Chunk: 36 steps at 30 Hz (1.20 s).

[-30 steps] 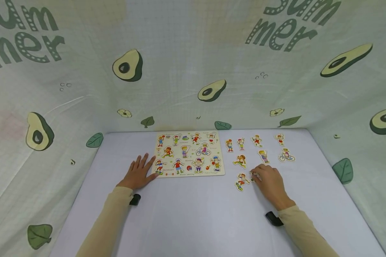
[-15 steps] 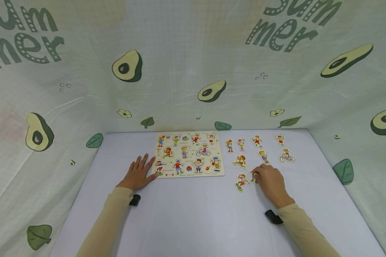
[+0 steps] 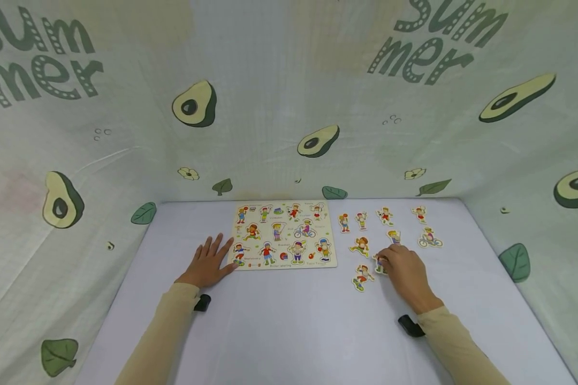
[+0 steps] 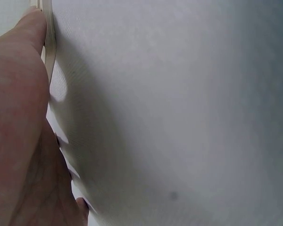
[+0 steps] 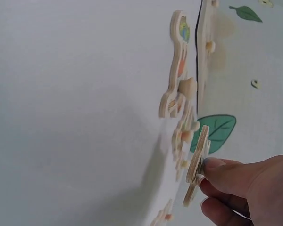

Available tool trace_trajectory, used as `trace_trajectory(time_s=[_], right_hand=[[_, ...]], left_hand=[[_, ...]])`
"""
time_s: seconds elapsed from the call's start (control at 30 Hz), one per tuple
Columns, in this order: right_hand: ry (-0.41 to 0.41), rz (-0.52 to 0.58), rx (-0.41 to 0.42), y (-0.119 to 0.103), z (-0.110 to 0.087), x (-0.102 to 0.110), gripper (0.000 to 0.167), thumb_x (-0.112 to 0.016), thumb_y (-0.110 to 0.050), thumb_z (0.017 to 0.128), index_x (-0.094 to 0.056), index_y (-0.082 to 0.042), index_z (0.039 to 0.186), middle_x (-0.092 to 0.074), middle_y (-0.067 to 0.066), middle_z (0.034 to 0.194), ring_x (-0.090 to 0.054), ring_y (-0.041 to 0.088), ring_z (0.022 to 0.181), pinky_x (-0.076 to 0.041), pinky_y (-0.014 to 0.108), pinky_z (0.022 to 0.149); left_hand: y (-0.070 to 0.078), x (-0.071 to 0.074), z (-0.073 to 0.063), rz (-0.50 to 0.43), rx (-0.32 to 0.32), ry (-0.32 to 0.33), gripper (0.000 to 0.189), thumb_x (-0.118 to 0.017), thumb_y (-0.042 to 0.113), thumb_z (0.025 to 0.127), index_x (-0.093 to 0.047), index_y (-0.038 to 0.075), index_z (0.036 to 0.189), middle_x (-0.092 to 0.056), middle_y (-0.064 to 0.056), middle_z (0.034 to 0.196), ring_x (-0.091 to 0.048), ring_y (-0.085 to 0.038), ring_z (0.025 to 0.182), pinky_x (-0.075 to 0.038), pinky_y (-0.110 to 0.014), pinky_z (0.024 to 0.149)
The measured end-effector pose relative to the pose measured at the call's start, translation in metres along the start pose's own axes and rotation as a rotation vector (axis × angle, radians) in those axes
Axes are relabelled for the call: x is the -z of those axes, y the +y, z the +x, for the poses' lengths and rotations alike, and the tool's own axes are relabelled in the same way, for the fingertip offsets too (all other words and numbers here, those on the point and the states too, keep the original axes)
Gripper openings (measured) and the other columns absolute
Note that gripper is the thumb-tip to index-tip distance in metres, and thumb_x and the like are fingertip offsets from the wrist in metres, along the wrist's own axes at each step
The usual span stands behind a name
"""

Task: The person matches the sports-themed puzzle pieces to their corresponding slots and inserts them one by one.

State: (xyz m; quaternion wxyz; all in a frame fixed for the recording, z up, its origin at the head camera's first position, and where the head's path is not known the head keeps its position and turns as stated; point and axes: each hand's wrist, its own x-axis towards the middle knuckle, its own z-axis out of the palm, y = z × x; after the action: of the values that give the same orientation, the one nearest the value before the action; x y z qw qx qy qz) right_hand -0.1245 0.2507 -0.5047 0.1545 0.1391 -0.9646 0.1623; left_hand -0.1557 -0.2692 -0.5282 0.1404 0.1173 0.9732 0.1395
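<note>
My left hand [image 3: 207,263] lies spread at the left edge of a wooden puzzle board [image 3: 283,267] printed with children playing sports. Its thumb rests on the board's lower left corner, and the left wrist view shows the thumb [image 4: 33,26] against the board's edge [image 4: 50,56]. To the right of the board, my right hand [image 3: 404,272] pinches a wooden figure puzzle piece [image 3: 380,264] between thumb and fingers. In the right wrist view this piece [image 5: 198,155] stands tilted above the table, and its printed face is hidden. A skateboarder puzzle piece [image 3: 362,277] lies just left of it.
Several other figure pieces lie right of the board, among them a runner piece [image 3: 360,246], a cyclist piece [image 3: 430,238] and a baseball piece [image 3: 393,237] partly behind the right hand. Wooden knobs [image 5: 187,87] stick up from pieces. A patterned cloth wall [image 3: 255,160] rises behind the table.
The pinched piece shows more beside my right fingertips than a second ago; the right hand has barely shifted. My left hand stays at the board. The head view has tilted slightly.
</note>
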Motion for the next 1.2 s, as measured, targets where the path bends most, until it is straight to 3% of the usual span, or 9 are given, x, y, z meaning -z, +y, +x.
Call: trace_trajectory(time_s=[0.33, 0.57, 0.97, 1.2], right_hand=[[0.062, 0.029, 0.104, -0.024, 0.018, 0.000, 0.015, -0.087, 0.002, 0.082, -0.078, -0.004, 0.093, -0.073, 0.007, 0.087, -0.068, 0.028, 0.078, -0.055, 0.044, 0.069], [0.039, 0.037, 0.149, -0.045, 0.025, -0.009, 0.016, -0.088, 0.001, 0.082, -0.078, -0.005, 0.094, -0.074, 0.006, 0.090, -0.069, 0.027, 0.081, -0.056, 0.042, 0.069], [0.059, 0.055, 0.233, -0.078, 0.039, -0.024, 0.019, -0.091, 0.000, 0.080, -0.079, -0.009, 0.092, -0.074, 0.001, 0.090, -0.070, 0.023, 0.084, -0.055, 0.039, 0.073], [0.029, 0.102, 0.241, -0.095, 0.051, -0.032, 0.017, -0.089, -0.002, 0.083, -0.079, -0.011, 0.094, -0.074, -0.001, 0.092, -0.071, 0.021, 0.088, -0.056, 0.038, 0.073]], left_hand=[[0.005, 0.005, -0.005, -0.024, -0.015, 0.025, 0.085, -0.055, 0.058, 0.105, -0.026, 0.007, 0.167, -0.010, -0.030, 0.173, -0.002, -0.056, 0.158, -0.005, -0.071, 0.125], [0.008, 0.005, -0.007, -0.004, 0.017, -0.001, 0.082, -0.059, 0.050, 0.106, -0.025, 0.007, 0.168, -0.010, -0.029, 0.174, -0.003, -0.056, 0.158, -0.005, -0.071, 0.126], [0.007, 0.002, -0.003, 0.015, 0.034, -0.018, 0.082, -0.058, 0.050, 0.107, -0.023, 0.010, 0.169, -0.007, -0.027, 0.175, -0.001, -0.054, 0.159, -0.006, -0.070, 0.127], [0.009, 0.005, -0.004, -0.009, 0.019, -0.005, 0.083, -0.057, 0.053, 0.106, -0.024, 0.009, 0.169, -0.008, -0.028, 0.174, -0.001, -0.055, 0.159, -0.005, -0.070, 0.127]])
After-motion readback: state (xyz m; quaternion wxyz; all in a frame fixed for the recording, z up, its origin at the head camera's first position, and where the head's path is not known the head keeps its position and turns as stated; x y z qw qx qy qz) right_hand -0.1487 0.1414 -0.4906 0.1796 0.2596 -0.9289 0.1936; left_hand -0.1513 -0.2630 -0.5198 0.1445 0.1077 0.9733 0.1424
